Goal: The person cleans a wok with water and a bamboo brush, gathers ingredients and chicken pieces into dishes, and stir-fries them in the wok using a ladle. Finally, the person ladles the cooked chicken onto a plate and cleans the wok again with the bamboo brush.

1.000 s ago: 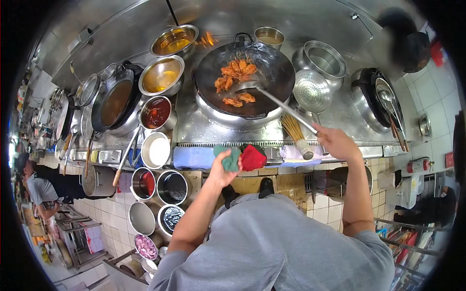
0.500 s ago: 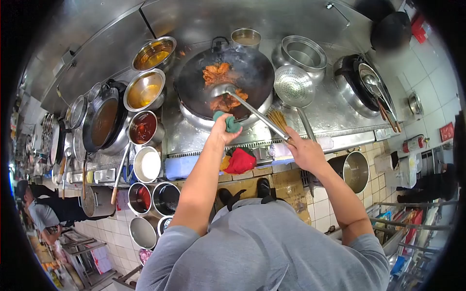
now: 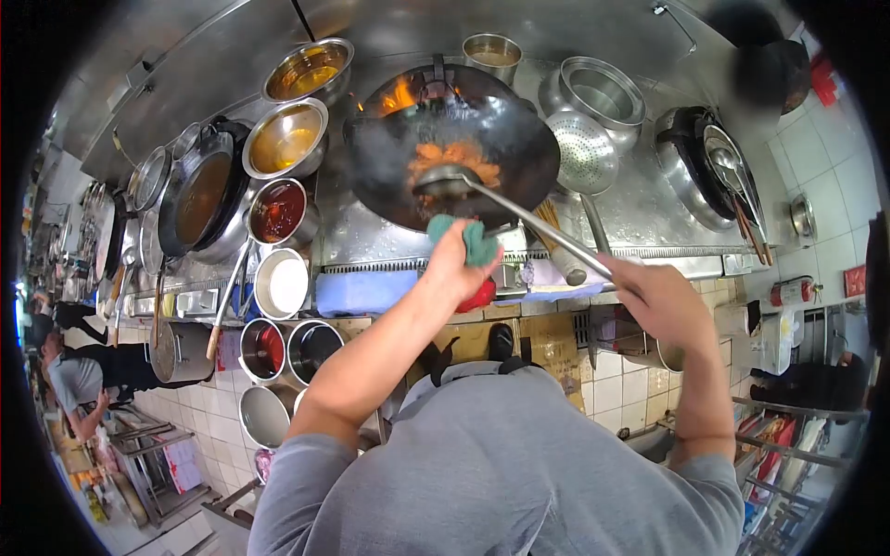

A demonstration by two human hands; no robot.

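My left hand (image 3: 454, 271) is closed on a folded green cloth (image 3: 478, 245) at the near rim of a large black wok (image 3: 380, 171). The wok is tilted, its far side raised off the stove. Orange-brown pieces of food (image 3: 464, 155) lie heaped in its middle amid smoke. My right hand (image 3: 666, 298) is wrapped round the end of a long-handled ladle (image 3: 447, 179). The ladle's bowl rests against the near side of the food. Orange flames (image 3: 400, 96) show at the wok's far left.
Left of the wok stand bowls of yellow liquid (image 3: 286, 139), a pot of red sauce (image 3: 278, 211) and another wok (image 3: 202, 199). A perforated strainer (image 3: 582, 153), a bamboo brush (image 3: 556, 241) and a metal pot (image 3: 603, 93) are on the right. Another person (image 3: 79, 380) stands far left.
The wok has shifted and tilted, and flames now show behind it. Two clumps of food have come together. My right hand has drawn back rightward with the ladle; my left hand keeps its hold.
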